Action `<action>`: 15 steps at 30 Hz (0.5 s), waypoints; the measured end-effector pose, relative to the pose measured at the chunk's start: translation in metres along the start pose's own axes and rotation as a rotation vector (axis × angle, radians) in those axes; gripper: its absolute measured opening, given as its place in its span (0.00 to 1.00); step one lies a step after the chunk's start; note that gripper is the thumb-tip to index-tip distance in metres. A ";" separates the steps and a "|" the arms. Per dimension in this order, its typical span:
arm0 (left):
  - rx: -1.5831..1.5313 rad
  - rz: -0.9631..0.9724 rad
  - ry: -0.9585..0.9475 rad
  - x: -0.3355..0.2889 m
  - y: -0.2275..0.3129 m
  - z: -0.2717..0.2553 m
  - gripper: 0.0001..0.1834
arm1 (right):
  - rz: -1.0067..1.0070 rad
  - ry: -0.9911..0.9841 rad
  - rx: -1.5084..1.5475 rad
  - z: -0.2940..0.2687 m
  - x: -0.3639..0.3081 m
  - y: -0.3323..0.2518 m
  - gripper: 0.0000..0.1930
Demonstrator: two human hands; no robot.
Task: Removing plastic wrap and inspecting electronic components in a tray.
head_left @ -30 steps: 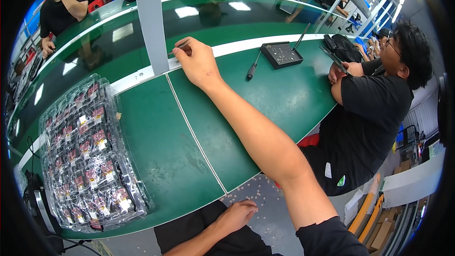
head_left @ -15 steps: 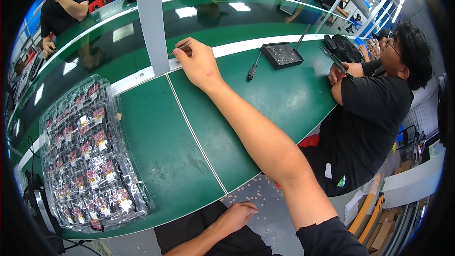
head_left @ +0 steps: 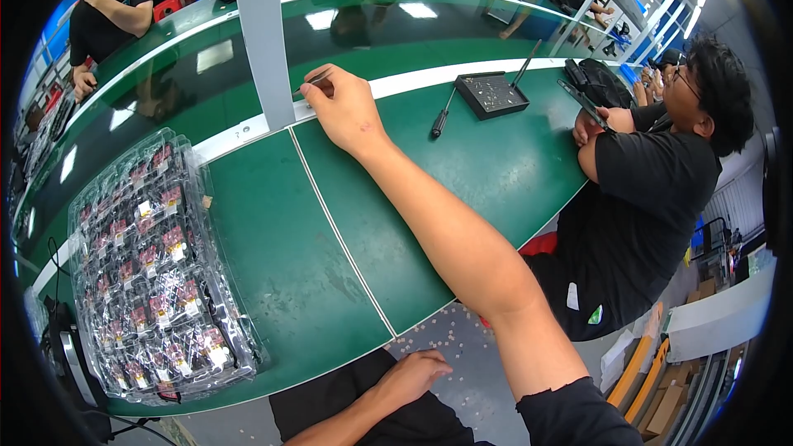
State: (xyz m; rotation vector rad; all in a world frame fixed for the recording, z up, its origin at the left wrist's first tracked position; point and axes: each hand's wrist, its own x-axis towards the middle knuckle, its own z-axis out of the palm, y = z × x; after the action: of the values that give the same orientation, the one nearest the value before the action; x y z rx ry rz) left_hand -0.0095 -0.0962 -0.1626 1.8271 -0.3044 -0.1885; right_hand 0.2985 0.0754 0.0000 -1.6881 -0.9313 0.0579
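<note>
My right arm stretches across the green workbench (head_left: 273, 256). At its far edge, beside a grey upright post (head_left: 266, 49), my right hand (head_left: 345, 111) pinches a thin dark strip-like piece (head_left: 317, 79) between thumb and fingers. Most of that piece is hidden by the hand, so its kind is unclear. My left hand (head_left: 420, 372) rests near my lap below the bench edge, fingers loosely extended and holding nothing visible. Stacked clear plastic trays (head_left: 153, 272) filled with small red, black and white parts stand at the left of the bench.
A screwdriver (head_left: 441, 122) lies beside a black tray of small screws (head_left: 492, 95), with a thin tool leaning on it. At right sits a person (head_left: 652, 190) holding a phone (head_left: 585, 104). A black bag (head_left: 607, 83) lies beyond. Small pale bits litter the floor (head_left: 450, 334).
My hands hold nearly the same pose. Across the bench, one hand of the tattooed person has moved out of its spot beside the other.
</note>
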 end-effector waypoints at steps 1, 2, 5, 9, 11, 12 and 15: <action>0.007 -0.012 -0.006 0.001 0.002 -0.001 0.14 | -0.005 0.000 0.005 0.000 0.000 0.001 0.14; 0.007 -0.012 -0.006 0.001 0.002 -0.001 0.14 | -0.005 0.000 0.005 0.000 0.000 0.000 0.14; 0.028 -0.015 0.021 0.002 0.000 0.000 0.15 | 0.008 -0.001 0.000 0.000 0.000 -0.001 0.14; 0.022 -0.047 -0.033 0.001 -0.001 0.002 0.15 | -0.003 0.002 0.005 0.000 0.000 -0.001 0.14; 0.014 -0.071 -0.054 0.000 -0.001 0.003 0.15 | -0.002 0.001 0.008 0.000 0.000 -0.002 0.14; -0.006 -0.107 -0.052 0.000 0.000 0.003 0.15 | -0.002 -0.002 0.009 0.001 0.000 -0.003 0.14; -0.010 -0.082 -0.020 0.000 0.000 0.000 0.15 | -0.004 -0.001 0.010 0.000 -0.001 -0.002 0.14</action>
State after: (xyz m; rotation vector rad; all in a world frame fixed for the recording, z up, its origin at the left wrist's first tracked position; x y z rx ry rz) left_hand -0.0098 -0.0966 -0.1626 1.8297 -0.2422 -0.2658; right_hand 0.2970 0.0752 0.0012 -1.6773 -0.9331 0.0605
